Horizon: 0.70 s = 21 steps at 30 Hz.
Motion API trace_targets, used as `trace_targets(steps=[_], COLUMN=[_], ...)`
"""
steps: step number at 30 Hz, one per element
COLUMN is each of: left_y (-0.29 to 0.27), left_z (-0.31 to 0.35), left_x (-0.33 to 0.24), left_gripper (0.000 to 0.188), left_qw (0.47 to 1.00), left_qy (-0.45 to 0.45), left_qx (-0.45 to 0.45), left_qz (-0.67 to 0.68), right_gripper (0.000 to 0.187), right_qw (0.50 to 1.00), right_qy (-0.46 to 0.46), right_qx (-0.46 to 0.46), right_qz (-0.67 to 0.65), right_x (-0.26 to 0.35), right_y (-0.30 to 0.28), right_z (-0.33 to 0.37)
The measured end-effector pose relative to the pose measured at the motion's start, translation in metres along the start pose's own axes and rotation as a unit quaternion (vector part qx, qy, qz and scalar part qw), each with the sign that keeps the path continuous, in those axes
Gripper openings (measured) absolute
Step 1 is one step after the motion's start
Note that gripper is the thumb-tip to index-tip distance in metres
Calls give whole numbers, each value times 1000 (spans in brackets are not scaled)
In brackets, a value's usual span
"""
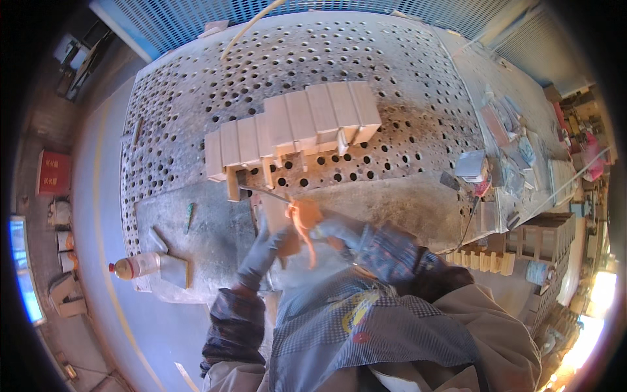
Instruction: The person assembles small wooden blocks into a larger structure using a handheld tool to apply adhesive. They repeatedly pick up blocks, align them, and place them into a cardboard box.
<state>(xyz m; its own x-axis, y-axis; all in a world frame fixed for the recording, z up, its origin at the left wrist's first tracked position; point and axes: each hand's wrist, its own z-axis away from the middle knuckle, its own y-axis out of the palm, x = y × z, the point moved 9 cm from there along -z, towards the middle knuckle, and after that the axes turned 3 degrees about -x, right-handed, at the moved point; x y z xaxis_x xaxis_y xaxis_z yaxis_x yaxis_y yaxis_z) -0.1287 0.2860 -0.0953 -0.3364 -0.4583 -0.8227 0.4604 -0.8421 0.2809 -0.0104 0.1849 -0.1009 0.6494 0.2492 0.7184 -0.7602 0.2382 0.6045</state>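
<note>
My left hand [261, 256], in a grey glove, is closed on the side of a light wooden piece [275, 214] near the table's front edge. My right hand [336, 228], also gloved, grips an orange tool [304, 213] just to the right of that piece. From the tool a thin dark rod [264, 191] reaches up and left over the wood, and an orange strip hangs below it. The tool's exact kind is unclear. Just beyond stands a stepped row of wooden blocks [294, 124], side by side, with legs showing along their near side.
The perforated worktable [176, 111] has a blue mesh guard [183, 26] behind it. A bottle [137, 266] lies at the front left by a flat grey block [174, 270]. Plastic-wrapped clutter [516, 150] covers the right end. Slatted wooden parts [480, 260] stand at the lower right.
</note>
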Motion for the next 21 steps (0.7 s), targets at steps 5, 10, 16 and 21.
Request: trace_targets(steps=[5,10,16,21], left_y=[164,286,266,63], left_z=[-47,-104,-123,-67], left_x=[5,-2,5,-70], left_gripper=[64,93,105,69], left_qw=[998,991,990,852], left_qy=[-6,-4,39,209], left_qx=[53,128,42,-254], left_qz=[19,31,-132,-406], right_gripper=[50,37,32,55], right_qw=[987,952,927,950], right_qy=[-28,-35,-86,-135], right_qx=[-157,-297,-334,-279], right_qz=[19,60,149,-15], right_x=[51,72,83,106], right_y=[-93,-200,-242,-209], right_z=[151,244,267,320])
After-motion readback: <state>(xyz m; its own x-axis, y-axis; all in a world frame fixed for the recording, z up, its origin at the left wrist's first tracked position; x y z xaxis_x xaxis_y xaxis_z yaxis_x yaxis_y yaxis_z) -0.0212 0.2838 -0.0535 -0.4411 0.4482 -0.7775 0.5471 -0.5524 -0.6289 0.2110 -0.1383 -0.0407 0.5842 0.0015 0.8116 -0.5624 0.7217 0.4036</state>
